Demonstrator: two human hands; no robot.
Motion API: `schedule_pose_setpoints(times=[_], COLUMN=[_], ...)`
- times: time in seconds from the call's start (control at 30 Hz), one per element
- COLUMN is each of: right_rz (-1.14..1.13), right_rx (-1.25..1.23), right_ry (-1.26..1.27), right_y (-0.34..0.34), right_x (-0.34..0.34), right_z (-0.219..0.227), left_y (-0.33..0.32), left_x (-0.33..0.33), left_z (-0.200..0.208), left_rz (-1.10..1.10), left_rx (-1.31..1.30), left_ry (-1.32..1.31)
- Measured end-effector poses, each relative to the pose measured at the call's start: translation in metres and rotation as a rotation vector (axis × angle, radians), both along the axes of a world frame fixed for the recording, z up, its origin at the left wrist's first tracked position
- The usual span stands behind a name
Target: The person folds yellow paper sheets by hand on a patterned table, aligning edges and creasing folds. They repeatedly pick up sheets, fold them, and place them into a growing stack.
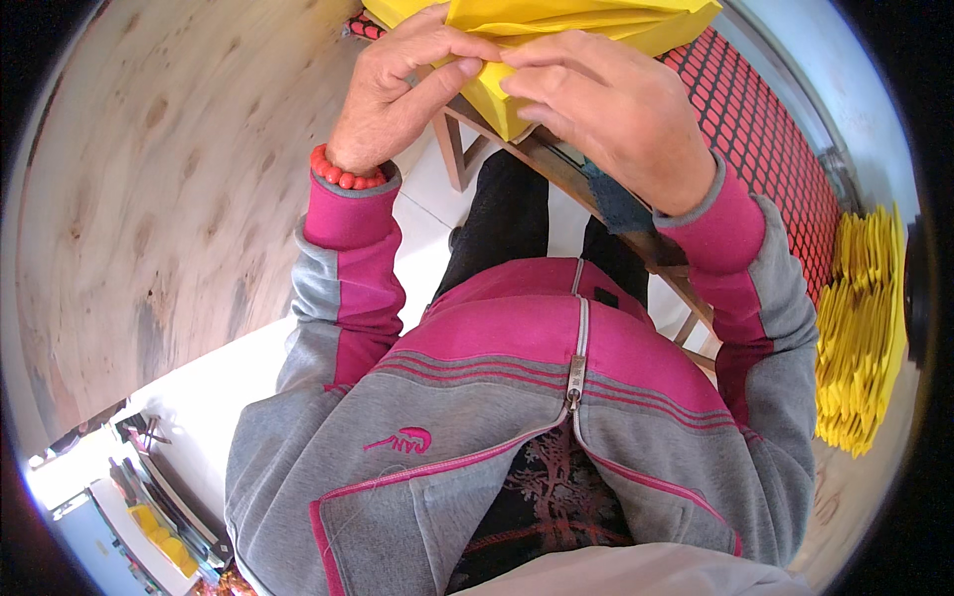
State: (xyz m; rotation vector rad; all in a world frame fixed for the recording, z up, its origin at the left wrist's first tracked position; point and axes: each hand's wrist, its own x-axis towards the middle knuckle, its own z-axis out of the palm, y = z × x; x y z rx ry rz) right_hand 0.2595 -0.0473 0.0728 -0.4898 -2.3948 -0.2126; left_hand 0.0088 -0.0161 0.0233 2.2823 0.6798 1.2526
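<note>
A bright yellow folded sheet, paper or thin cloth, lies across the top of the view, with one pointed corner hanging toward me. My left hand, with a red bead bracelet at the wrist, pinches its near edge between thumb and forefinger. Close beside it, my right hand has its curled fingertips on the same edge, slightly smeared by motion. The fingertips of both hands nearly meet at the fold. What lies under the right fingers is partly hidden.
A red and black patterned cover spreads over the table to the right. Many yellow folded pieces are stacked at far right. A large plywood board stands at left. Below the hands are a wooden frame and a dark blue cloth.
</note>
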Motion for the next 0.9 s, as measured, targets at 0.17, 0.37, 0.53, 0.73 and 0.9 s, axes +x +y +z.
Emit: schedule_pose_setpoints(times=[0.17,0.37,0.53,0.73,0.9], right_rz=[0.006,0.069,0.058,0.031,0.021], right_rx=[0.094,0.075,-0.168,-0.262,-0.298], right_ry=[-0.020,0.124,0.186,0.173,0.223], right_y=[0.013,0.020,0.018,0.017,0.017], right_x=[-0.007,-0.015,-0.015,-0.012,-0.013], right_z=[-0.002,-0.004,0.000,0.000,-0.002], left_y=[0.002,-0.001,-0.005,0.000,0.005], left_x=[-0.003,-0.002,-0.002,-0.004,0.001], left_z=[-0.005,0.001,0.007,0.004,-0.009], left_rz=[0.005,-0.001,0.028,0.025,0.004], left_rx=[0.042,0.039,0.034,0.105,0.013], left_ry=[-0.069,-0.088,-0.052,-0.001,-0.159])
